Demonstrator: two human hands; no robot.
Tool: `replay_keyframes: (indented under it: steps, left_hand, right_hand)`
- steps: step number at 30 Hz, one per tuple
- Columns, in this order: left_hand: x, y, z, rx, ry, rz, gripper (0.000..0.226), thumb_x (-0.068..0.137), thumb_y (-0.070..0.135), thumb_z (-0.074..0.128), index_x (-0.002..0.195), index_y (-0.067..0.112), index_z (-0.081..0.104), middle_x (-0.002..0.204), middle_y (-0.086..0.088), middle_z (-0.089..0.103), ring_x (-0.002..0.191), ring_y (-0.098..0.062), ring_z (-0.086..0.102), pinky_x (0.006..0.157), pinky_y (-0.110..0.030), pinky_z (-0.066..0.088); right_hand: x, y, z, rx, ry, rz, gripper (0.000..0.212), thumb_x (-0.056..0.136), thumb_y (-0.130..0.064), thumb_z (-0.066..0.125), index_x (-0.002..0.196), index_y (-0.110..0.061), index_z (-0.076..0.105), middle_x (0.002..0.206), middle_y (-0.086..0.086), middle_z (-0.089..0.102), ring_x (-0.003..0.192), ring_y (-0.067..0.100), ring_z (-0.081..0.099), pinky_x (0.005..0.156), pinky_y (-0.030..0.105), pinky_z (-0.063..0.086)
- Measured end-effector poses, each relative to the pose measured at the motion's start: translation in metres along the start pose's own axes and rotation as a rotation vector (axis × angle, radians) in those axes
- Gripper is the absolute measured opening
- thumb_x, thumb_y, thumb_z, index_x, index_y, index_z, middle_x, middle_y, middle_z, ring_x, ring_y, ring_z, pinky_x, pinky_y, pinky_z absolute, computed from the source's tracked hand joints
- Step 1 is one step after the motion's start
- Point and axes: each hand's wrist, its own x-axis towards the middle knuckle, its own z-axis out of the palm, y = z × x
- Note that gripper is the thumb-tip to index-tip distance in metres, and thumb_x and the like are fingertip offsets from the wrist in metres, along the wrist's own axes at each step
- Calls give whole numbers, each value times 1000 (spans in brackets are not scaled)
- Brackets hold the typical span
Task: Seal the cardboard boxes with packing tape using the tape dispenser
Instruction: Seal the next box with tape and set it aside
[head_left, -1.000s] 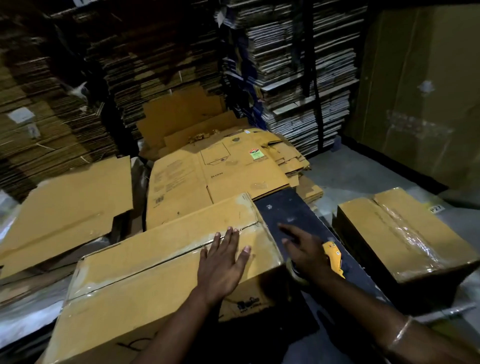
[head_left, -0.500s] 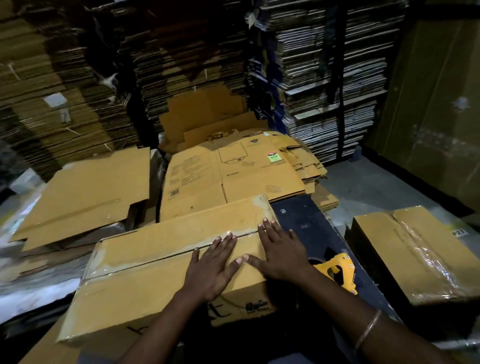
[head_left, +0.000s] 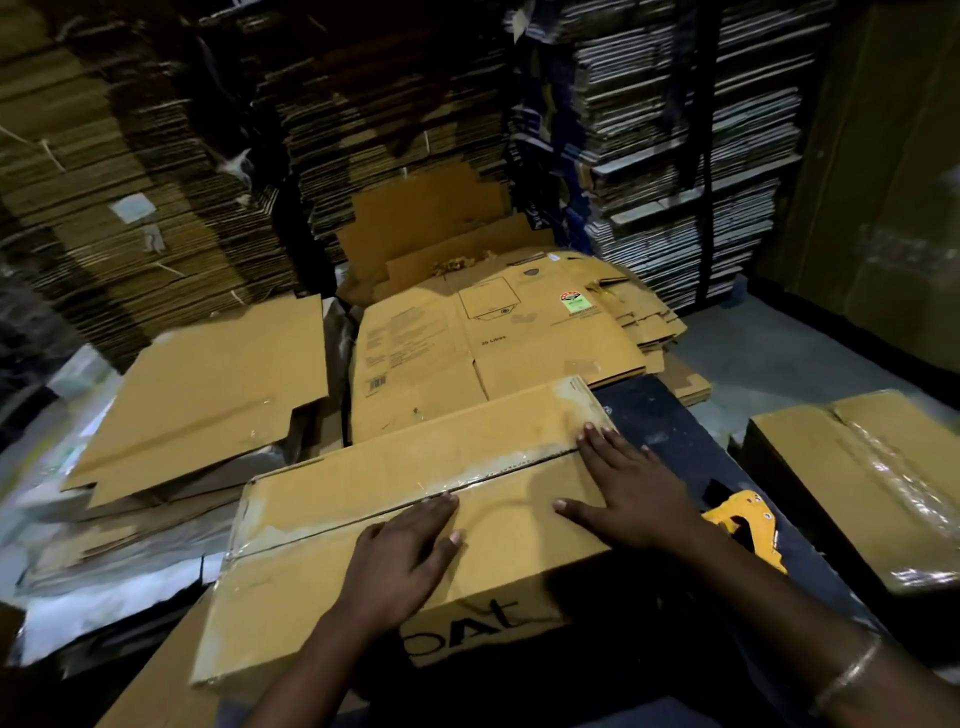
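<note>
Brown rectangular cardboard box (head_left: 415, 525) lies on the dark tabletop (head_left: 670, 421), clear tape along its centre seam; print on its near side is half lost in shadow. Yellow plastic tape dispenser (head_left: 740, 525) beside it is partly hidden behind the right wrist. Left hand (head_left: 405, 556) and right hand (head_left: 631, 499) press flat on the lid, each grip spread, holding nothing.

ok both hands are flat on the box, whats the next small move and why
Probably slide the right hand along the seam to its right end, pressing the tape down. Both hands lie flat on the box, the left hand steadying it. Tape already covers the seam, looking wrinkled, and the yellow tape dispenser lies unheld to the right.
</note>
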Motion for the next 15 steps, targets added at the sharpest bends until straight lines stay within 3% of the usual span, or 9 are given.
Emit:
replay_keyframes:
  steps: [3, 6, 7, 9, 11, 13, 15]
  left_hand:
    - [1, -27, -11, -34, 112, 43, 49, 96, 58, 37, 131, 34, 64, 133, 19, 61, 122, -7, 56, 96, -24, 46]
    - [-12, -69, -21, 90, 203, 65, 54, 96, 58, 34, 128, 30, 66, 133, 7, 62, 116, -19, 59, 90, -30, 48]
    - [-20, -86, -24, 97, 186, 16, 59, 95, 62, 29, 135, 32, 61, 142, 7, 56, 127, -21, 54, 97, -34, 46]
    - [-31, -110, -26, 67, 59, -85, 74, 89, 75, 11, 151, 43, 35, 159, 18, 28, 149, -14, 25, 114, -41, 29]
    - [-37, -125, -24, 21, -84, -124, 85, 78, 85, -5, 155, 48, 8, 160, 26, 2, 152, -7, 1, 121, -47, 12]
    - [-38, -129, -25, 23, -149, -114, 88, 75, 88, -7, 154, 48, -4, 159, 28, -10, 151, -7, -9, 121, -52, 4]
    - [-38, -128, -26, 17, -146, -105, 84, 82, 87, 3, 155, 47, -6, 159, 27, -13, 151, -8, -12, 120, -53, 2]
  right_hand:
    - [0, 2, -2, -3, -14, -3, 99, 82, -87, 19, 159, -30, -5, 164, -11, -17, 152, 8, -11, 125, 41, 7]
    - [0, -1, -4, -67, -1, -2, 102, 76, -91, 9, 158, -32, -5, 164, -10, -15, 150, 6, -11, 123, 41, 6]
    - [-1, -4, -4, -87, 7, 7, 102, 76, -92, 6, 158, -33, -6, 164, -11, -15, 150, 5, -11, 123, 41, 6]
    - [-4, -7, -7, -127, 7, 25, 100, 76, -91, 0, 157, -34, -9, 163, -11, -15, 149, 4, -11, 122, 43, 6]
    - [-4, -15, -6, -177, -1, 60, 103, 71, -92, -9, 156, -34, -13, 162, -12, -18, 147, 3, -15, 122, 47, 7]
    - [-1, -26, -3, -202, -32, 133, 111, 62, -94, -18, 155, -33, -16, 160, -12, -23, 148, 6, -17, 122, 51, 6]
    - [2, -37, 1, -211, -41, 220, 109, 66, -91, -16, 156, -29, -16, 160, -9, -24, 151, 12, -14, 122, 53, 4]
